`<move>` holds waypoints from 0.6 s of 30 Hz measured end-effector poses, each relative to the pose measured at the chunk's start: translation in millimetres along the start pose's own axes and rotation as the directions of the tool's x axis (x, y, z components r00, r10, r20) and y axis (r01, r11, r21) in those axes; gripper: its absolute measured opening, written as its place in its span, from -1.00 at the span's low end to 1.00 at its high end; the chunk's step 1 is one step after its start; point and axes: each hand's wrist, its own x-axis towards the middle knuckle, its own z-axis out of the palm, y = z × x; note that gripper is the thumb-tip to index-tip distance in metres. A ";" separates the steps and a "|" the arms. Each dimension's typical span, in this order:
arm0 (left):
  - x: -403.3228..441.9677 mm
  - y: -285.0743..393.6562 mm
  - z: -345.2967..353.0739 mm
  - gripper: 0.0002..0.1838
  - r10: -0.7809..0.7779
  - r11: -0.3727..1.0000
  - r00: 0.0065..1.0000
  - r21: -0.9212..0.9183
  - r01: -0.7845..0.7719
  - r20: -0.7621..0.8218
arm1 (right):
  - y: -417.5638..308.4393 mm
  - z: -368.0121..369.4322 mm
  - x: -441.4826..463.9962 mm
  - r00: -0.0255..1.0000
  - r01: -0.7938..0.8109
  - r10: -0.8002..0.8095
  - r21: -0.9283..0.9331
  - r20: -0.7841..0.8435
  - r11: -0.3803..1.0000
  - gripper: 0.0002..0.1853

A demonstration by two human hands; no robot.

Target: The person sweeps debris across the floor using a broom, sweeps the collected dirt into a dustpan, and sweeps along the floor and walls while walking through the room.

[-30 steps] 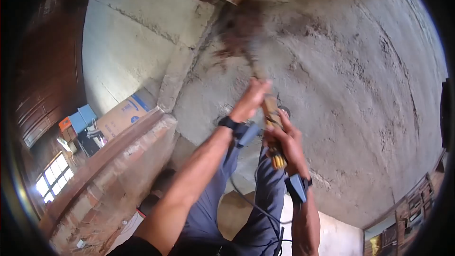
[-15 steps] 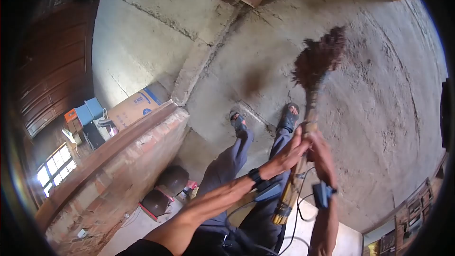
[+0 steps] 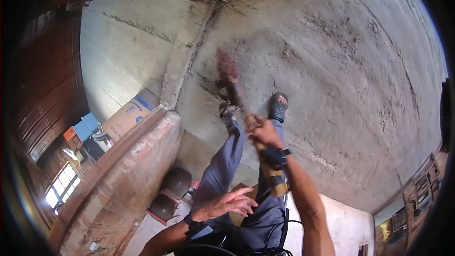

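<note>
A broom [image 3: 240,96] with a reddish-brown brush head slants over the rough concrete floor, its head near the upper middle. My right hand [image 3: 266,132] is wrapped round its handle, below the middle of the view. The thick lower end of the handle hangs free beneath that hand, over my right leg. My left hand [image 3: 232,203] is off the broom, fingers spread and holding nothing, above my lap. Both wrists wear dark bands with devices. My sandalled feet stand on the floor on either side of the broom.
A low brick wall [image 3: 128,166] runs along the left, with a cardboard box [image 3: 127,118] and blue container [image 3: 86,127] beyond it. Two dark helmets [image 3: 176,182] lie beside the wall. A black cable [image 3: 279,227] loops near my lap. Shelving [image 3: 422,185] stands at the lower right.
The broom head swung right, then back left, and is now left of my feet. My left hand has let go of the handle and moved down left; my right hand still grips it.
</note>
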 end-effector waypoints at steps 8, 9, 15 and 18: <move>-15.1 15.8 -3.9 -0.40 0.027 0.914 0.972 0.399 0.070 -0.233 | -74.4 -304.1 -98.8 0.933 0.166 -0.108 0.145 -0.343 0.975 -0.72; -20.0 23.2 -2.0 -0.43 0.074 0.884 0.948 0.461 0.081 -0.308 | -85.6 -305.4 -111.4 0.897 0.212 -0.131 0.152 -0.422 0.965 -0.69; -35.9 65.5 5.3 -0.18 0.548 0.065 0.764 0.928 0.367 -0.341 | -88.0 -233.1 -153.3 0.845 0.231 -0.103 0.185 -0.524 0.955 -0.49; -19.0 86.5 26.3 -0.07 0.553 -0.118 0.755 0.864 0.489 -0.352 | -91.9 -186.4 -130.7 0.940 0.128 -0.063 0.176 -0.337 0.976 -0.42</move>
